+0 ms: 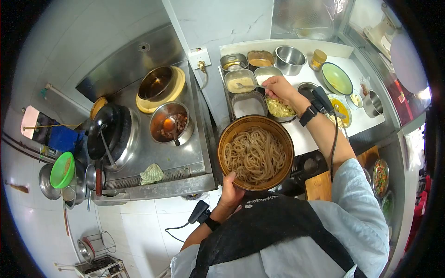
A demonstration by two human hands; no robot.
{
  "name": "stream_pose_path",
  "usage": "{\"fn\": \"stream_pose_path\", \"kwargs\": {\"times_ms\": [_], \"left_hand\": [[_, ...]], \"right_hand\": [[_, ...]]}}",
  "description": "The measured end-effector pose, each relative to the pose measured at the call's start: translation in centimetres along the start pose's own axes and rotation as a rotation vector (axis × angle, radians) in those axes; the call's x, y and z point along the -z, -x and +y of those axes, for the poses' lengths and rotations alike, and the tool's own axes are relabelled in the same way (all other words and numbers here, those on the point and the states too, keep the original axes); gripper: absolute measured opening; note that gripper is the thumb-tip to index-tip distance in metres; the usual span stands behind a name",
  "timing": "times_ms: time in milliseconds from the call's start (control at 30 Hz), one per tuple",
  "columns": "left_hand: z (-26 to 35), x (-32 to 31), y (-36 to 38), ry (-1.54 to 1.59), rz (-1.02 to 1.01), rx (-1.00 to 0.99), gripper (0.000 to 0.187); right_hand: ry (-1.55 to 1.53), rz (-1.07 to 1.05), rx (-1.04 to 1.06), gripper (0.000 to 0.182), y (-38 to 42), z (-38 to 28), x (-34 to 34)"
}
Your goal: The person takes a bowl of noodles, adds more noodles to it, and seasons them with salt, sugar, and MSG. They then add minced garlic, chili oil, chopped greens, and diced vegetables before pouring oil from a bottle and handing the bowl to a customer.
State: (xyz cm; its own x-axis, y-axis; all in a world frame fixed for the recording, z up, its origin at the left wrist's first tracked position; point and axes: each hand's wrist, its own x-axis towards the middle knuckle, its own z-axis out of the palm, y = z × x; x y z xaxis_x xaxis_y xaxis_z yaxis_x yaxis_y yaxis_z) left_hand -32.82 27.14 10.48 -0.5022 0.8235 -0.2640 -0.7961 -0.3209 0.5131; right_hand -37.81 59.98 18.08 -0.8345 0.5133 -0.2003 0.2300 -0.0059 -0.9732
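My left hand (230, 191) grips the near-left rim of a brown bowl (223, 139), its thumb over the edge. Cooked noodles (255, 155) fill much of the bowl. My right hand (280, 89) pinches the handle of a metal spoon (250, 86), whose head is over a square metal container of pale seasoning (237, 76). Below the spoon is a container of white powder (248, 104). Chopped pale-green vegetable (279, 108) fills another container just under my right hand. Whether the spoon carries anything is too small to tell.
Left of me, a steel stove counter (185, 160) holds a black wok (109, 129), a pot of reddish meat sauce (169, 125) and a crumpled cloth (152, 173). On the right counter are a steel pot (290, 59), a green bowl (337, 78) and a lidded jar (318, 59).
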Motion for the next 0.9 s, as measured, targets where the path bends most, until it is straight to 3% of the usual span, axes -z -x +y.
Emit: {"fn": "stream_pose_path", "kwargs": {"times_ms": [233, 367, 467, 500, 533, 633, 767, 800, 900], "left_hand": [[-0.2, 0.1, 0.3, 0.006, 0.033, -0.007, 0.054], [-0.1, -0.2, 0.2, 0.102, -0.02, -0.052, 0.053], [-0.3, 0.1, 0.0, 0.126, -0.017, -0.05, 0.052], [-0.4, 0.4, -0.2, 0.141, -0.03, -0.051, 0.052], [0.0, -0.4, 0.2, 0.127, -0.01, -0.055, 0.051], [-0.1, -0.7, 0.4, 0.039, -0.002, -0.074, 0.053], [-0.7, -0.6, 1.1, -0.013, -0.05, -0.132, 0.054], [-0.8, -0.3, 1.5, -0.026, -0.03, -0.121, 0.055], [-0.2, -0.6, 2.9, -0.079, -0.01, 0.003, 0.055]], "right_hand": [[-0.033, 0.063, 0.074, 0.019, 6.6, -2.5, 1.0], [0.031, -0.045, 0.118, 0.021, 13.5, -3.7, 2.6], [0.183, -0.117, 0.16, 0.021, 17.3, -3.5, 2.9], [0.477, -0.018, 0.341, 0.021, 17.8, -3.2, 2.8], [0.768, 0.085, 0.528, 0.021, 18.2, -2.9, 2.7], [0.794, 0.186, 0.565, 0.022, 17.2, -2.5, 2.2], [0.791, 0.126, 0.418, 0.022, 14.2, -2.4, 1.0], [0.843, 0.121, 0.546, 0.022, 12.9, -1.4, 1.0], [0.941, 0.09, 0.669, 0.021, 10.3, -0.5, 0.2]]}}
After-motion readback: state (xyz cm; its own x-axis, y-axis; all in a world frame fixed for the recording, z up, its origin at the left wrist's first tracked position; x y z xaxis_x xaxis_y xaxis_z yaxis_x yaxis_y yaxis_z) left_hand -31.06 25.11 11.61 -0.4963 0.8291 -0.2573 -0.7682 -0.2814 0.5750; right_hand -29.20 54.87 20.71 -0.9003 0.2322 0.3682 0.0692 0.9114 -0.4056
